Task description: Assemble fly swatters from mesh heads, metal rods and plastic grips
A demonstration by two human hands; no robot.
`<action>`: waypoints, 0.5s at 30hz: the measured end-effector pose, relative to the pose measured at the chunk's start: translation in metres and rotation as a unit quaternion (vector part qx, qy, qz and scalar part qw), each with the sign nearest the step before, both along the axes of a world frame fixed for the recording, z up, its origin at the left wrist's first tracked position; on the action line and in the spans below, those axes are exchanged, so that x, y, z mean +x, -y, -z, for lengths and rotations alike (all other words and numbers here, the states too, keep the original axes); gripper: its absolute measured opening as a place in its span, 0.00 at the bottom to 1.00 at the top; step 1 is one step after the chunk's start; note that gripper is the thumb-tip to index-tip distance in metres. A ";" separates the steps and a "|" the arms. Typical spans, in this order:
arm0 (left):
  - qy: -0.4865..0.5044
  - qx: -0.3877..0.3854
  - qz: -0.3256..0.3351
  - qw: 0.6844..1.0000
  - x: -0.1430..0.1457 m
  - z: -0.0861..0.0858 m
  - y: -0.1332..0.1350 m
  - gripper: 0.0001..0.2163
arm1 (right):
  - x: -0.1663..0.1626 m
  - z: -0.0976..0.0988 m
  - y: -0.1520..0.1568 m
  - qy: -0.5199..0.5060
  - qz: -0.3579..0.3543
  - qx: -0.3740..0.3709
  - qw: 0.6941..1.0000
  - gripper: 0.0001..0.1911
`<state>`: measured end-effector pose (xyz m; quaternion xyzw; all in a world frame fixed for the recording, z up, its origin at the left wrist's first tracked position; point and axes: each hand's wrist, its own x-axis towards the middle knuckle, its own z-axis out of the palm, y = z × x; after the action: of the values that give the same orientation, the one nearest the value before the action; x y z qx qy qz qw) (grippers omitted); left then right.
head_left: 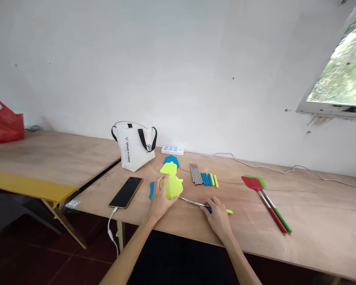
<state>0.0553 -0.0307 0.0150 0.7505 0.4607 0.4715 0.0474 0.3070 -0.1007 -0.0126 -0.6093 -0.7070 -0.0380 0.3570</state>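
My left hand [160, 202] is closed on the edge of a yellow fly swatter head [174, 187], a perforated leaf-like piece. Under my right hand [218, 217], whose fingers curl down at the table, a thin metal rod [192, 202] points left toward that head. A blue grip [209, 208] shows at the rod's near end, and a yellow grip end [229, 211] sticks out right of the hand; how they join is hidden. Beyond my left hand lie another yellow swatter head [169, 169] and blue swatter heads [171, 160]. A blue piece [151, 190] lies left of it.
Several grey metal tubes [195, 174] lie beside several blue grips [206, 179] and yellow grips [214, 180]. Red and green swatters [268, 202] lie at the right. A phone [125, 192] with a cable, a white bag [135, 148] and a power strip [172, 150] stand left and behind.
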 end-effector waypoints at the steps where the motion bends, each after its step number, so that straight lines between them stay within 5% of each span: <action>1: 0.000 0.000 -0.004 1.000 0.000 0.001 0.000 0.41 | 0.001 -0.001 0.000 -0.013 0.002 0.008 1.000 0.16; 5: -0.014 -0.005 0.019 1.000 -0.001 0.001 -0.001 0.39 | 0.005 -0.003 0.003 -0.050 0.005 0.061 0.997 0.16; 11: -0.054 -0.014 0.094 0.994 -0.001 0.001 -0.002 0.40 | 0.001 -0.008 0.007 0.062 -0.033 0.020 0.997 0.36; 15: -0.066 -0.053 0.102 0.991 -0.001 0.003 -0.002 0.40 | -0.002 -0.009 0.007 0.090 -0.006 0.006 0.996 0.23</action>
<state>0.0542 -0.0285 0.0117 0.8196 0.4085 0.3880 0.1044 0.3049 -0.1076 -0.0033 -0.5968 -0.7397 -0.0948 0.2961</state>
